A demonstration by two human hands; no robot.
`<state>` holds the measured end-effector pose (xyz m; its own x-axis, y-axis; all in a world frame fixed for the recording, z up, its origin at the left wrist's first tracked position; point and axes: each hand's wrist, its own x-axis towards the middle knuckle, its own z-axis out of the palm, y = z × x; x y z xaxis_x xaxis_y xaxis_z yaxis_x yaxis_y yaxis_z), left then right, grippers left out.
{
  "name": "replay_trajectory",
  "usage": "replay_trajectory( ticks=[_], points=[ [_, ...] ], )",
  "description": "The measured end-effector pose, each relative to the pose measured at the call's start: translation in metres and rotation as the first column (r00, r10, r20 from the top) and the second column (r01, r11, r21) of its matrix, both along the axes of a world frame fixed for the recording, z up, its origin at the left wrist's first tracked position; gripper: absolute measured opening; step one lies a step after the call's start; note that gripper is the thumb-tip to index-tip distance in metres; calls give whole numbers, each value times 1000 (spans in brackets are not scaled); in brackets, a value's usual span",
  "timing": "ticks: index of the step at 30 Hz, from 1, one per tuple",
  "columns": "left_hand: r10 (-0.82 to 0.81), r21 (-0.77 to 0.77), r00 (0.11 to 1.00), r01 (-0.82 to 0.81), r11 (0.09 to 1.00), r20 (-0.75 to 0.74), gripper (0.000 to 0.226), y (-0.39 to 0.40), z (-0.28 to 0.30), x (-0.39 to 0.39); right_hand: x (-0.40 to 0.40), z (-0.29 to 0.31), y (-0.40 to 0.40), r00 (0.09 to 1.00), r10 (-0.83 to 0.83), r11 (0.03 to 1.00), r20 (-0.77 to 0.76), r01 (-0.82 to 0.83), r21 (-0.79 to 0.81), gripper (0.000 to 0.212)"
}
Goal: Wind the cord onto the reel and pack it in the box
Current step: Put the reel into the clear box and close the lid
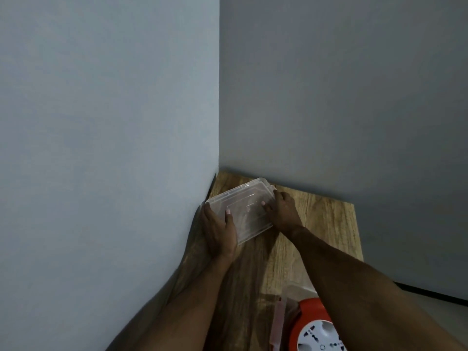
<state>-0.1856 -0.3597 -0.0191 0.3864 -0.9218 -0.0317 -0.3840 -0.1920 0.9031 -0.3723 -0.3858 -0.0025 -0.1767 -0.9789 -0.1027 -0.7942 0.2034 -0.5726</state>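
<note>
Setting: a wooden table (326, 224) runs from the bottom centre of the frame up into a corner where two plain grey-blue walls (101, 122) meet; the walls fill the whole upper half.
Clear box: a transparent plastic box (240, 209) sits just above the middle of the frame, close to the corner and next to the left-hand wall, its long side running diagonally. A clear lid appears to lie on top. The wood grain shows through it; nothing can be made out inside.
Left hand (219, 229): closed around the near left end of the clear box, thumb laid over the top edge, fingers wrapped down the side by the wall.
Right hand (285, 211): gripping the far right end of the same box, thumb on the top surface, fingers curled over the edge.
Arms: both bare forearms stretch up from the bottom edge; the right one crosses over things at the lower right.
Cord reel (314, 328): at the bottom of the frame, right of centre, well apart from the clear box; an orange rim around a white face with sockets, partly hidden by the right forearm and cut by the frame edge. No loose cord is visible.
Beside the reel: pale translucent plastic (278, 323) surrounds its left and upper sides; whether this is a second container holding the reel cannot be told.
</note>
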Motion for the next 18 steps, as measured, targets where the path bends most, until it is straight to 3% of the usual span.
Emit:
replay_trajectory(
  ticks=[8,18],
  points=[
    [-97,-130,995,93,987,-20,44,12,45,8,-11,40,35,998,-58,995,9,58,-76,61],
    [-248,-211,966,229,950,-69,41,58,111,-10,-41,104,127,995,-103,957,12,102,-271,30]
  ],
)
